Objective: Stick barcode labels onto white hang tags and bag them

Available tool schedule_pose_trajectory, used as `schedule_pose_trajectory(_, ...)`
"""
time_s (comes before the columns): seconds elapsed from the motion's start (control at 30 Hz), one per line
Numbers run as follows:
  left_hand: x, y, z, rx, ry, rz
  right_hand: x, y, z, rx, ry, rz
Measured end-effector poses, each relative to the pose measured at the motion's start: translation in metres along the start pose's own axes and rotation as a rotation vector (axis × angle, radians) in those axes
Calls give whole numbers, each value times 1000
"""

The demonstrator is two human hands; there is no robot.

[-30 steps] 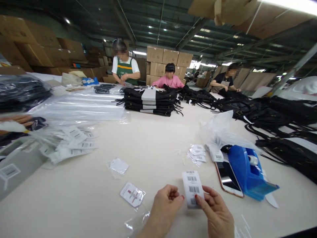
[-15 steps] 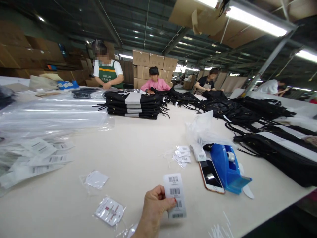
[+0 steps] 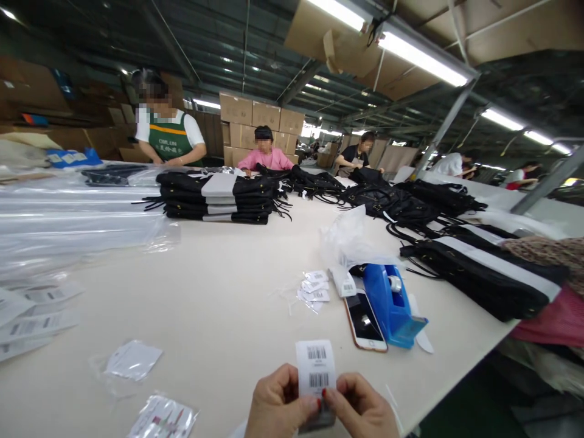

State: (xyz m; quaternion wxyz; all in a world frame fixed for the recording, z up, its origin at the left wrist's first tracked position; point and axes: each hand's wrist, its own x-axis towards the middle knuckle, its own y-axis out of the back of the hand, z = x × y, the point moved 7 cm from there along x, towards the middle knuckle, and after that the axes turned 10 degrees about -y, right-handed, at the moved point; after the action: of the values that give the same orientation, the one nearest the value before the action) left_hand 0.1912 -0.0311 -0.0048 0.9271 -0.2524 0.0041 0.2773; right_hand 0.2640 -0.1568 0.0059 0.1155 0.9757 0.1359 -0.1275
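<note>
One barcode tag [image 3: 316, 372], two hands – mine.
L hand [image 3: 278, 407] & R hand [image 3: 362, 410] both pinch its lower end; tag upright, long axis pointing away; 1 phone [image 3: 364, 319], 1 blue tape dispenser [image 3: 391, 304] nearby.

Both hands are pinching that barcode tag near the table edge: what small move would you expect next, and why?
Probably a small lift or turn of the barcode tag to check or separate it. The left hand and right hand pinch its lower part from either side, upright above the table, barcodes facing the camera. No bag lies directly under it.
</note>
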Motion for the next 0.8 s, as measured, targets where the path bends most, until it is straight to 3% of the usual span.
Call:
schedule_pose_trajectory(0.1,6,2,-8,32,-2,8,3,-4,7,130,-71,-69)
schedule_pose_trajectory(0.3,17,7,-29,7,70,115,6,1,-3,94,-89,-147)
schedule_pose_trajectory(0.43,27,-3,-24,-9,83,149,18,26,-10,100,-52,55)
schedule_pose_trajectory(0.53,39,-13,-7,157,25,108,19,35,-20,170,-33,84)
schedule_pose_trajectory(0.67,36,-23,30,402,-257,44,3,18,-26,248,-36,-20)
schedule_pose_trajectory(0.73,24,-29,26,283,-178,-94,-9,8,-24,263,5,-11)
schedule_pose_trajectory(0.8,9,-26,16,130,-32,-146,-21,-2,-19,245,62,5)
